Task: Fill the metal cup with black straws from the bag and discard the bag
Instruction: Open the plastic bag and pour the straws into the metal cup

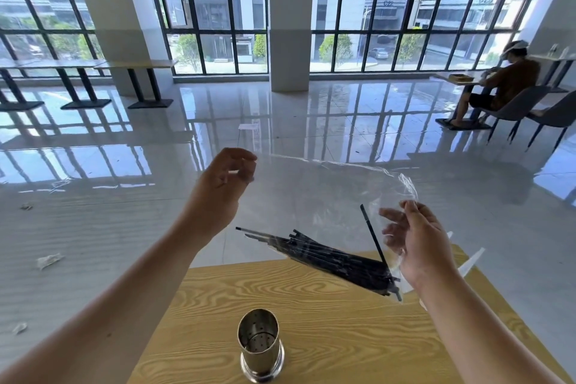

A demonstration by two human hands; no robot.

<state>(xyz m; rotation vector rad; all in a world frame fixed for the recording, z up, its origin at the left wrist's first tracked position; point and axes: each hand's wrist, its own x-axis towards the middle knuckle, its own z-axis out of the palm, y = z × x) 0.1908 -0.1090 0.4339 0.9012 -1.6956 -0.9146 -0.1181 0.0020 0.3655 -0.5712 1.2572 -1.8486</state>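
A clear plastic bag [324, 196] hangs stretched in the air above the far edge of the wooden table [327, 305]. My left hand [226, 184] pinches its upper left corner. My right hand [411, 246] grips its right side. A bundle of black straws [330, 257] lies slanted in the bottom of the bag, and one straw [372, 234] stands up near my right hand. The metal cup [260, 343] stands upright on the table near its front edge, with a perforated bottom and nothing inside.
Scraps of plastic [48, 260] lie on the shiny floor at the left. Empty tables [93, 65] stand by the windows at the back left. A person [505, 81] sits on a chair at a table at the far right.
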